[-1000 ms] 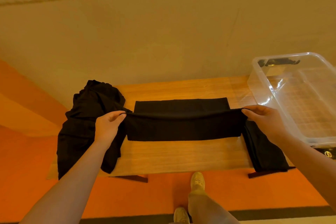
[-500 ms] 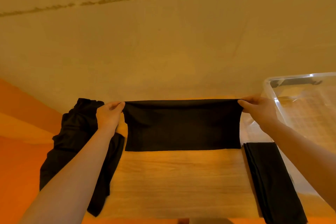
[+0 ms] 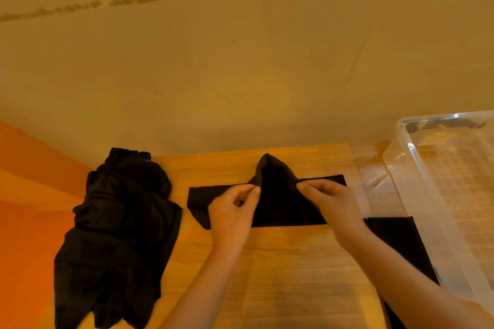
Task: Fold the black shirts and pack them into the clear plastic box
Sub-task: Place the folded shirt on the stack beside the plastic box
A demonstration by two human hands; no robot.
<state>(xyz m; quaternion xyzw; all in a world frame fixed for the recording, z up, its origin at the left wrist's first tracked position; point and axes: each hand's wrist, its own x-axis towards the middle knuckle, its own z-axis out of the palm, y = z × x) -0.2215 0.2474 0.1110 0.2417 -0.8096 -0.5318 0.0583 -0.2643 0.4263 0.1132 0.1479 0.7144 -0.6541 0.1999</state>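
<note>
Frame centre: left hand (image 3: pixel 232 215) and right hand (image 3: pixel 331 204) pinch shirt (image 3: pixel 278 203) with curled fingers | bench (image 3: pixel 294 275) | box (image 3: pixel 438 181) right

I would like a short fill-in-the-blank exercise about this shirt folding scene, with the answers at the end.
1. Both hands pinch the strip-folded shirt near its ____.
2. The crumpled shirt pile lies on the ____ side of the table.
3. The clear plastic box holds ____ shirts.
4. The left hand and right hand raise the cloth into a ____.

Answers: middle; left; no; peak
</note>
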